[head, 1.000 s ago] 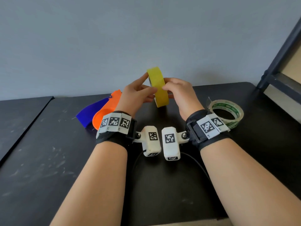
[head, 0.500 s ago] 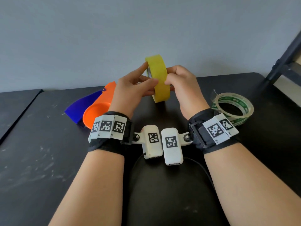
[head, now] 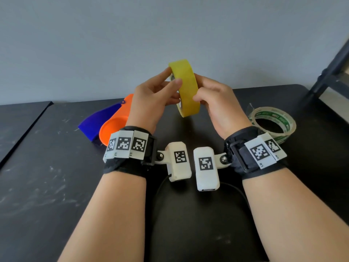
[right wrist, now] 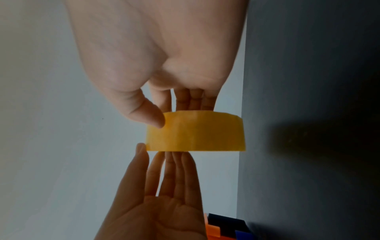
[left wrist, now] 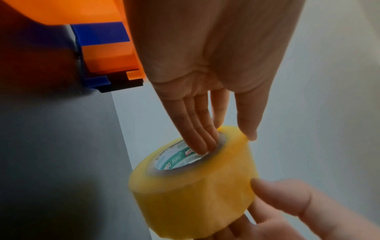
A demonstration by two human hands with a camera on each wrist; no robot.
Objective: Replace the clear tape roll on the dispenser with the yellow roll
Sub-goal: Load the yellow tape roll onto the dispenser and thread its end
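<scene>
Both hands are up off the table, sharing the yellow roll between them, edge-on to the person and raised above the dark table. As for progress, I would judge the swap about half done: the clear roll already lies flat on the table off to the right, well apart from the dispenser, an orange and blue thing lying on its side at the left behind the left wrist. What remains, as I read it, is to find the free end of the yellow tape, seat the roll in the dispenser and thread it through. The left hand holds the roll with three fingers reaching straight into the core while its thumb presses the outer band and the forefinger lies on the rim, so it pinches the wall of the roll. The right hand grips from the opposite side, thumb on the outer yellow face near the edge and fingers going in behind the far face. Neither hand is loose; each is closed about the roll.
</scene>
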